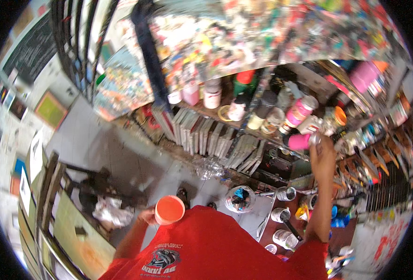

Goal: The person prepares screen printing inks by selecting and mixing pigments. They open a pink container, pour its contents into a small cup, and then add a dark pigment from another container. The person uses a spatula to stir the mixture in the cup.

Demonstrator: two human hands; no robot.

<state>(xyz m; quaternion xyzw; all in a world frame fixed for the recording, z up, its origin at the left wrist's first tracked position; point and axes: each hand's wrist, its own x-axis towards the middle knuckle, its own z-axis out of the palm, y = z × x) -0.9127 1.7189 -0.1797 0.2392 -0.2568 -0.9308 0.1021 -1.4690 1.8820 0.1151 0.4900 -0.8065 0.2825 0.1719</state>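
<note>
Paint-spattered worktop (243, 51) overhangs a crowded shelf (211, 112). Hands are apart: left hand (147, 216) clasping an orange-filled cup (170, 209), right hand (324, 154) at a pink bottle (299, 142) by the shelf, grip unclear. Fetching seems underway; next calls for a secure hold.

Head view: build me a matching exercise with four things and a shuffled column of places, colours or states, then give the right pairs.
Things
1. Left hand
2. Right hand
3. Shirt
4. Framed square panel

Descriptions
A. plain red around its print
B. at one end of a pink bottle
C. yellow-green in the middle
D. holding a cup, orange inside

Pairs: 1-D, 2-B, 3-A, 4-C
</note>
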